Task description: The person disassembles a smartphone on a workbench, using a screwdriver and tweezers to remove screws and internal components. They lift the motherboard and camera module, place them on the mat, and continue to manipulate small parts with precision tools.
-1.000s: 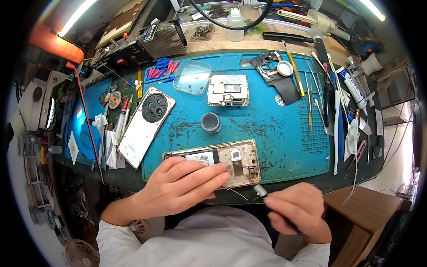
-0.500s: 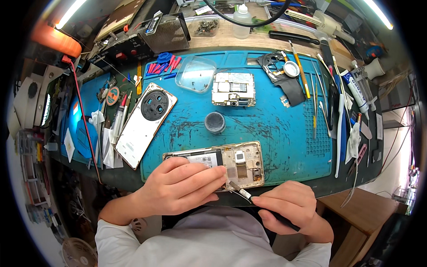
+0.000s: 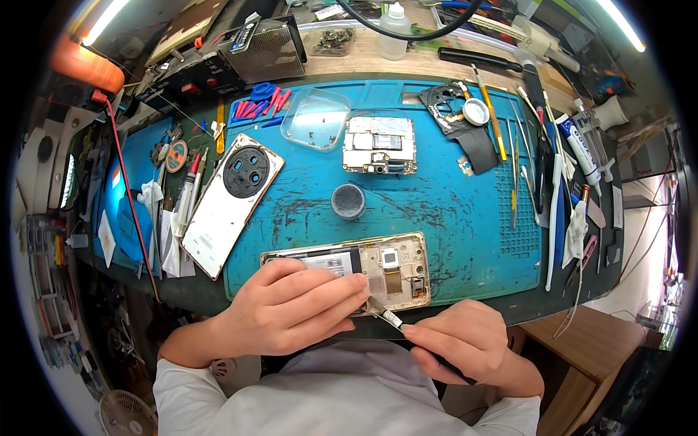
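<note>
An opened phone frame (image 3: 378,265) lies across the mat's near edge, its dark battery and pale inner plate showing. My left hand (image 3: 294,305) grips the frame's near side, fingers together over the battery's right end. The left fingertips hide part of the frame's near edge. In my right hand (image 3: 465,338) is a slim black-handled tool (image 3: 392,320) with a silver collar, pinched between thumb and fingers. Its tip meets the frame's near edge beside the left fingertips; the kind of tip is too small to tell.
A small grey-topped jar (image 3: 348,201) stands beyond the frame. Further back sit a stacked circuit board (image 3: 379,144) and a clear plastic lid (image 3: 315,120). A white phone back cover (image 3: 233,207) lies left. Tweezers, swabs and a paste tube (image 3: 579,150) line the right side.
The tool and my right hand have shifted slightly left, toward my left hand. My left hand keeps its place on the phone frame. The whole view has moved a little.
</note>
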### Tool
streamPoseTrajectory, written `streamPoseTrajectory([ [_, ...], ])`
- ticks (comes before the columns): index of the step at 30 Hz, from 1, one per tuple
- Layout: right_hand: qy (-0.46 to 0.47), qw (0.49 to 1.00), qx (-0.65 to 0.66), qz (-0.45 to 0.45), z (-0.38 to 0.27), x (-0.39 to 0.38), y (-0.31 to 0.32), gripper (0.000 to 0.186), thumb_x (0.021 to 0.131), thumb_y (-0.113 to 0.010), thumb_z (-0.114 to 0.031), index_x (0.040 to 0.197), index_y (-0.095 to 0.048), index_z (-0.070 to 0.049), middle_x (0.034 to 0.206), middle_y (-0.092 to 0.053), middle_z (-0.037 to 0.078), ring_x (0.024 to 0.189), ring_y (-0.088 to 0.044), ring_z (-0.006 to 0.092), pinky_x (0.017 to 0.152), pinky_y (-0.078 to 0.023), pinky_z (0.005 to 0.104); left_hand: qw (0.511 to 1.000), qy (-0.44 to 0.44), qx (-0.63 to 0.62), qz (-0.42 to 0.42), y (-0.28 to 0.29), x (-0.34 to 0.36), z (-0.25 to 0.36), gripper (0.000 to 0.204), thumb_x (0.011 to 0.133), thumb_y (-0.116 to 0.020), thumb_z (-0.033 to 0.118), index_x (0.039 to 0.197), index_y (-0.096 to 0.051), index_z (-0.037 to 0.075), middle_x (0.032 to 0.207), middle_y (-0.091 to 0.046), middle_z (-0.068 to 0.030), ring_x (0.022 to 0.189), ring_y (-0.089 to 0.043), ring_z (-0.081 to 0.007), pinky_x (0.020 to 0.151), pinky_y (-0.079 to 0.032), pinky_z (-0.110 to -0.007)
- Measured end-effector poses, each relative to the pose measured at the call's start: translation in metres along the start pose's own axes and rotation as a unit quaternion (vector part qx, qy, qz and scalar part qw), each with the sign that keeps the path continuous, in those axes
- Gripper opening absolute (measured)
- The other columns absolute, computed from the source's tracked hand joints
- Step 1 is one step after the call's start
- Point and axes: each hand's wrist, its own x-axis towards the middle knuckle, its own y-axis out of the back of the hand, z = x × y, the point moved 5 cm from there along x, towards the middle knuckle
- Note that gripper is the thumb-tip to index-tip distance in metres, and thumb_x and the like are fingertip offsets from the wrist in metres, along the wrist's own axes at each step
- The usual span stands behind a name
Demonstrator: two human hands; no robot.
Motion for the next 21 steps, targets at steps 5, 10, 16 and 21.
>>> streamPoseTrajectory([
  [5, 0.027, 0.999, -0.027, 0.024, -0.006, -0.003, -0.006, 0.029, 0.076, -0.080, -0.004, 0.105, -0.077, 0.002, 0.086, -0.074, 0.007, 0.066, -0.067, 0.0184, 0.054, -0.051, 0.0289, 1.000, 0.003, -0.003, -0.006, 0.000, 0.000, 0.000, 0.043, 0.079, -0.083, 0.024, 0.118, -0.077, 0.006, 0.128, -0.071, -0.0038, 0.100, -0.066, -0.0164, 0.080, -0.047, -0.032],
  [10, 0.022, 0.997, -0.053, 0.048, -0.016, -0.004, -0.011, 0.026, 0.078, -0.078, -0.003, 0.104, -0.076, 0.003, 0.087, -0.074, 0.008, 0.067, -0.068, 0.0188, 0.055, -0.053, 0.0290, 1.000, 0.004, -0.004, -0.009, 0.000, 0.002, 0.000, 0.043, 0.079, -0.082, 0.025, 0.118, -0.077, 0.007, 0.128, -0.071, -0.0039, 0.099, -0.065, -0.0168, 0.080, -0.047, -0.032],
  [16, 0.013, 0.997, -0.046, 0.060, -0.016, -0.006, -0.013, 0.026, 0.080, -0.076, -0.004, 0.105, -0.076, 0.004, 0.087, -0.074, 0.009, 0.068, -0.069, 0.0188, 0.055, -0.053, 0.0290, 1.000, 0.005, 0.001, -0.010, 0.001, 0.002, 0.000, 0.041, 0.080, -0.082, 0.024, 0.118, -0.077, 0.007, 0.128, -0.071, -0.0040, 0.101, -0.064, -0.0172, 0.082, -0.048, -0.033],
  [21, 0.012, 0.996, -0.060, 0.069, -0.019, -0.006, -0.015, 0.024, 0.081, -0.075, -0.004, 0.104, -0.076, 0.004, 0.087, -0.074, 0.009, 0.068, -0.069, 0.0184, 0.055, -0.054, 0.0286, 1.000, 0.005, 0.005, -0.011, 0.000, 0.001, 0.000, 0.041, 0.081, -0.082, 0.024, 0.117, -0.078, 0.008, 0.128, -0.071, -0.0038, 0.102, -0.064, -0.0172, 0.082, -0.049, -0.033],
])
